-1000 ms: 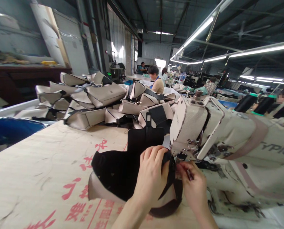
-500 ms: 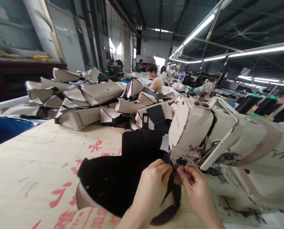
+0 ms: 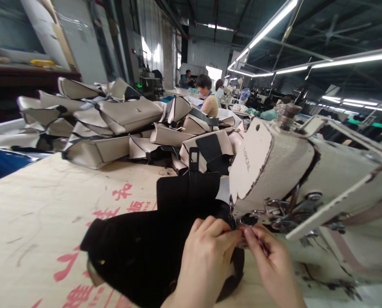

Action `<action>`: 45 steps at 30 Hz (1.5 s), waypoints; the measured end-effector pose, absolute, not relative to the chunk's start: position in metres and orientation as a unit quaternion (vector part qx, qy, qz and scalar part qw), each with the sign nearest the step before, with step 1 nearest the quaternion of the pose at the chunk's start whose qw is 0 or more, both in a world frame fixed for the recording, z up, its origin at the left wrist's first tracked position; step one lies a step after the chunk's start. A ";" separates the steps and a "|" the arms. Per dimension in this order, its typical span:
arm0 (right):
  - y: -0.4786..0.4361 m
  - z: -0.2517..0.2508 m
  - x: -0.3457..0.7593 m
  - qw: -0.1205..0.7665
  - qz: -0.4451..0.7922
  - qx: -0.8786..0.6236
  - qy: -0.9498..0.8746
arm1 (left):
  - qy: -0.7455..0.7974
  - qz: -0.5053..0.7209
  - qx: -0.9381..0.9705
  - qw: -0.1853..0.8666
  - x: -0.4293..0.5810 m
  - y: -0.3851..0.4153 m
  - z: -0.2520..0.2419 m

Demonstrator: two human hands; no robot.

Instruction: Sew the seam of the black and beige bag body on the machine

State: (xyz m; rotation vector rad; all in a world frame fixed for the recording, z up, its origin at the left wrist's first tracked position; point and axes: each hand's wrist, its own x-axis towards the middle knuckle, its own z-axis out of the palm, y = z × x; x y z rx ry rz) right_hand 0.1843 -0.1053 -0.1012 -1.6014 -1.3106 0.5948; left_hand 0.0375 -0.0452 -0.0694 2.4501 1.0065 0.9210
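A black bag piece [image 3: 139,252] with a beige underside lies on the wooden board, its strap with a slot pointing away from me. My left hand [image 3: 210,248] is closed on the piece's right edge, just below the needle area of the sewing machine [image 3: 281,158]. Close beside it, fingertips almost touching, my right hand [image 3: 268,256] is pinched at the same spot. What the right fingers hold is too small and hidden to make out. A dark curved strip shows under and between the hands.
Beige and black bags [image 3: 129,111] are heaped behind the wooden board [image 3: 27,214]. A blue item [image 3: 4,164] sits at the left edge. Farther back, a person in a tan shirt [image 3: 210,105] sits among others. The machine body fills the right side.
My left hand has shifted right, closer to my right hand. The black piece is turned and spread farther left, hiding more of its beige underside. The camera view has moved closer to the machine.
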 end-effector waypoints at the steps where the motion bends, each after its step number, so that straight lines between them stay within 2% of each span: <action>1: -0.106 -0.100 0.184 0.477 0.277 -0.650 -0.524 | 0.337 0.335 0.867 0.151 0.037 -0.046 -0.071; 4: -0.108 -0.098 0.187 0.479 0.354 -0.645 -0.479 | 0.298 0.357 0.877 0.117 0.039 -0.049 -0.075; 7: -0.108 -0.099 0.189 0.490 0.367 -0.643 -0.460 | 0.287 0.355 0.882 0.118 0.041 -0.049 -0.077; 10: -0.106 -0.100 0.185 0.487 0.336 -0.636 -0.495 | 0.302 0.328 0.887 0.120 0.041 -0.050 -0.074; 16: -0.106 -0.108 0.178 0.502 0.198 -0.654 -0.530 | 0.326 0.288 0.888 0.148 0.035 -0.048 -0.068; 22: -0.111 -0.113 0.181 0.470 0.221 -0.643 -0.563 | 0.290 0.244 0.907 0.185 0.032 -0.046 -0.071; 29: -0.110 -0.109 0.176 0.504 0.134 -0.677 -0.519 | 0.436 0.360 0.773 0.289 0.033 -0.040 -0.064; 33: -0.109 -0.117 0.177 0.498 0.082 -0.703 -0.501 | 0.456 0.314 0.790 0.264 0.040 -0.029 -0.058; 39: -0.109 -0.130 0.185 0.494 0.085 -0.690 -0.522 | 0.398 0.286 0.841 0.227 0.047 -0.022 -0.056; 45: -0.109 -0.129 0.182 0.485 0.075 -0.706 -0.510 | 0.350 0.226 0.899 0.137 0.042 -0.019 -0.056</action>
